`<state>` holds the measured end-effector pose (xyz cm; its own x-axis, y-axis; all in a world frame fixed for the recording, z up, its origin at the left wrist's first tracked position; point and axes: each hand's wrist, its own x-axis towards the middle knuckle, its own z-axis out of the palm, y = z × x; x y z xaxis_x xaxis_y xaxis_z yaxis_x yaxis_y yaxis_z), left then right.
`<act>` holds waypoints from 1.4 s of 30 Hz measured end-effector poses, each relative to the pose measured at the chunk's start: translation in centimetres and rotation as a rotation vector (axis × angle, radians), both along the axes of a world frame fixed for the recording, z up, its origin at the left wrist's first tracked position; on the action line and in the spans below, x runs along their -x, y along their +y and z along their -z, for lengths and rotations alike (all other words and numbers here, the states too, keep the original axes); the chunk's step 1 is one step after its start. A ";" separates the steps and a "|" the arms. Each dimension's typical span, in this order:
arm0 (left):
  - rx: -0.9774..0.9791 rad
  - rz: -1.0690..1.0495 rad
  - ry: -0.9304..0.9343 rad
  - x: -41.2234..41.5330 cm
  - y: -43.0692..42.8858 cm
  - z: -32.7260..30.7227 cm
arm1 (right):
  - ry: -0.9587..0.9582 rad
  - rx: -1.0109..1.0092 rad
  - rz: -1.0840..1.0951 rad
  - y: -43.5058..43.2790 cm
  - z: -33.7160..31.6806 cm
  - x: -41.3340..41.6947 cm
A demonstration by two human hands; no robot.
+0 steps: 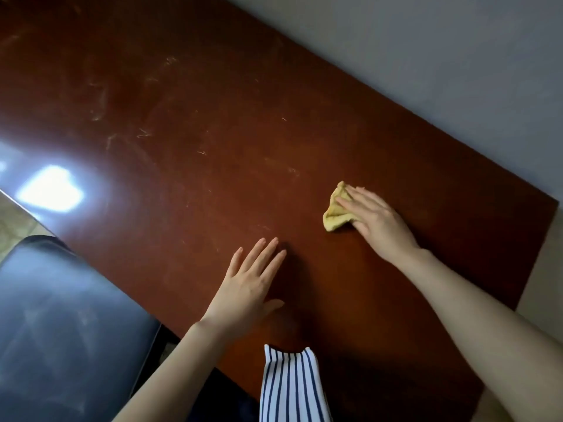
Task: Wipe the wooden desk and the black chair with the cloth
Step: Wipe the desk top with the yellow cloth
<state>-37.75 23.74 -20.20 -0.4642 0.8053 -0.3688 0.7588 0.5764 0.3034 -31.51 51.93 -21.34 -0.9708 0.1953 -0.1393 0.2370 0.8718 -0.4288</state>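
**Desk wipe under way, chair not yet done**

The yellow cloth (336, 210) lies bunched on the wooden desk (213, 132), just to the 3 o'clock side of the view's centre. The right hand (374, 217) presses down on it with straight fingers laid flat over the top. Whether the thumb tucks under the folds I cannot tell. The left hand (249, 284) rests palm-down on the bare wood at about 6 o'clock, fingers straight and slightly spread, holding nothing. It looks like a brace while the other hand works.

By my reading the job is in its early or middle part. Pale streaks and scuffs show across the desk from the centre out toward 10 and 11 o'clock, so that stretch seems to need the cloth. A bright glare (51, 188) at 9 o'clock hides the surface there. The wood around the hands looks darker and more even, though the light could account for that.

The black chair (61, 315) sits at 8 o'clock, tucked beside the desk edge. Its seat carries greyish smears, so I judge it unwiped. A grey wall (426, 56) runs along the desk's far edge toward 1 o'clock, and a striped garment (292, 388) hangs in at 6 o'clock.
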 end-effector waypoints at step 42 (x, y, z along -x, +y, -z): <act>0.127 -0.494 -0.014 -6.5 -11.9 0.0 | -0.020 0.022 -0.216 -20.8 1.2 -5.4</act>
